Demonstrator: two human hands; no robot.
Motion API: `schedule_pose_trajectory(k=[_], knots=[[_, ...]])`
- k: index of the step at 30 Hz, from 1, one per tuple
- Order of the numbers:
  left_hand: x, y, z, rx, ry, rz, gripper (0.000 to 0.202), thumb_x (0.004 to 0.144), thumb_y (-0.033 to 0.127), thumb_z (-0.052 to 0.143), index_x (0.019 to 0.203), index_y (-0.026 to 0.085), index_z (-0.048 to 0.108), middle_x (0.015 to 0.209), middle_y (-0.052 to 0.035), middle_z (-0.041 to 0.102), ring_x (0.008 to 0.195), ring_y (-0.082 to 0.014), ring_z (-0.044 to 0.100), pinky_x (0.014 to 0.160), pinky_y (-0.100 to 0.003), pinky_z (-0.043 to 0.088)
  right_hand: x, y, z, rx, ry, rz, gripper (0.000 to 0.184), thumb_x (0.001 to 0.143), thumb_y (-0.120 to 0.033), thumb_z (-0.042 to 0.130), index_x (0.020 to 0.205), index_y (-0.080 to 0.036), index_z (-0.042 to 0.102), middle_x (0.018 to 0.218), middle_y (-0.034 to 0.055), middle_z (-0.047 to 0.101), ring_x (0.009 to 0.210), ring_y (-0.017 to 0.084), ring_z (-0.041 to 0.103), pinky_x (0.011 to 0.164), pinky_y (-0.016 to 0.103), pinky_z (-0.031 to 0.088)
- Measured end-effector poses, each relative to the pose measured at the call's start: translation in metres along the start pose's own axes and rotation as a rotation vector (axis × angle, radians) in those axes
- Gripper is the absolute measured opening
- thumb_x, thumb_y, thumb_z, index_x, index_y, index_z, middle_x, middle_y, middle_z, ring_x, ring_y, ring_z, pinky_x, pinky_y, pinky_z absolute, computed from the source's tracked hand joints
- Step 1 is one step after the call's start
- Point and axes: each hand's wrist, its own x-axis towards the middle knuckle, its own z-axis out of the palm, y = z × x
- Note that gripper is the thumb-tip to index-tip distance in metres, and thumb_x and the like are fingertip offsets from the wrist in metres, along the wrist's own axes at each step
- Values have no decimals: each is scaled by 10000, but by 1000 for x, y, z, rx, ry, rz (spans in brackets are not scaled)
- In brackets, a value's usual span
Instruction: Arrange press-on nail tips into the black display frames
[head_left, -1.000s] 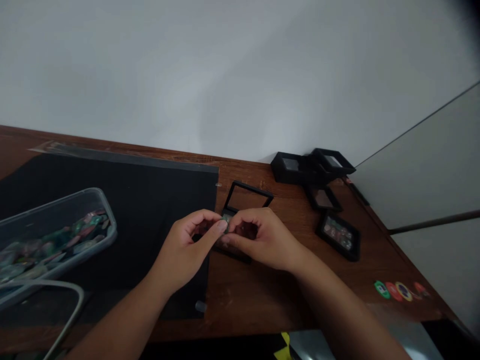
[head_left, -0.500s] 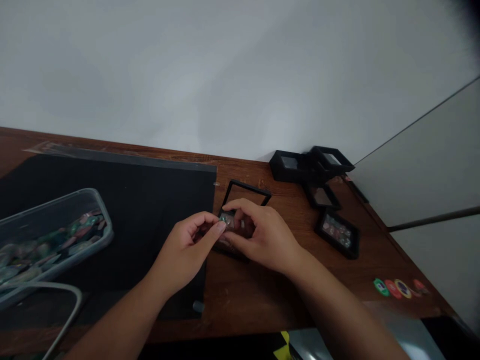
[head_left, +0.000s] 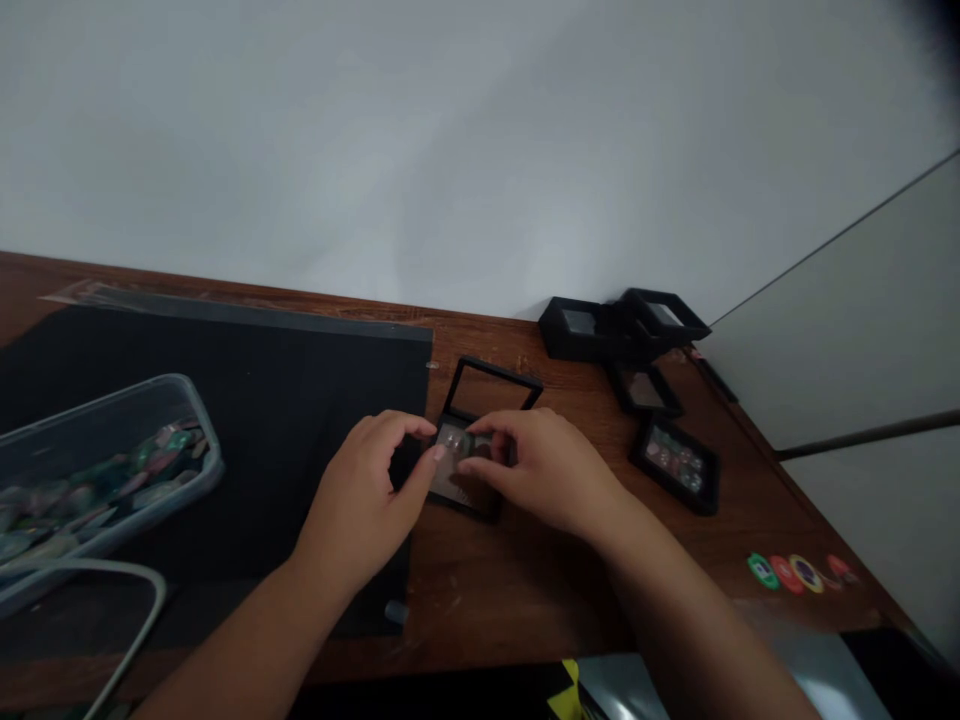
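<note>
A black hinged display frame [head_left: 495,372] stands open on the wooden desk, its lid tilted up at the back. A few small shiny stones [head_left: 454,440] sit on the clear film of its lower half. My left hand [head_left: 369,490] is at the frame's left edge, thumb and forefinger slightly apart with nothing visible between them. Over the right side of the film is my right hand [head_left: 544,465], its thumb and forefinger spread beside the stones. That hand covers part of the frame, and its other fingers are curled and partly hidden.
A clear plastic tub [head_left: 202,440] of polished stones rests on a black mat [head_left: 300,400] at left. Several black frames [head_left: 574,330] are piled at the back right. Nearer is a closed frame [head_left: 675,465] holding stones. Round colored stickers [head_left: 806,573] lie near the right edge.
My left thumb and forefinger have let go of a small stone and drawn back slightly left. My right fingers have opened a little and shifted right, exposing more of the film.
</note>
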Motion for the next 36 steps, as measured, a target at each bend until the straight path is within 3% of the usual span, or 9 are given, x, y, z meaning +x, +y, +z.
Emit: schedule_pose_trajectory(k=[3,6,25,36], knots=[[0,-3,0,189,9,113,193,958,316,541,1107,217,615,1112,-57,651,1052,-258,563,923,-437,448,1,2,1,-87,3,66,214,789,-357,783,982,-265,786,714,-8,726,607,139,583,539,270,279],[1,-7,2,255,-25,112,222,964,305,530,1145,195,598,1126,-74,657,1065,-274,561,951,-469,444,2,3,3,-149,14,90,224,785,-379,779,986,-281,798,741,-4,741,659,167,605,549,278,283],[2,-1,7,313,-96,145,333,981,263,479,1269,253,646,1133,-79,648,1035,-272,548,930,-496,464,1,2,5,-92,73,48,276,761,-397,802,1033,-351,797,779,-34,744,648,145,608,569,270,322],[0,1,9,259,-132,185,265,974,266,504,1123,260,723,1091,-66,670,1005,-258,570,899,-468,477,4,-1,7,-59,78,54,293,790,-410,770,1069,-322,796,760,-28,737,650,142,618,571,264,333]])
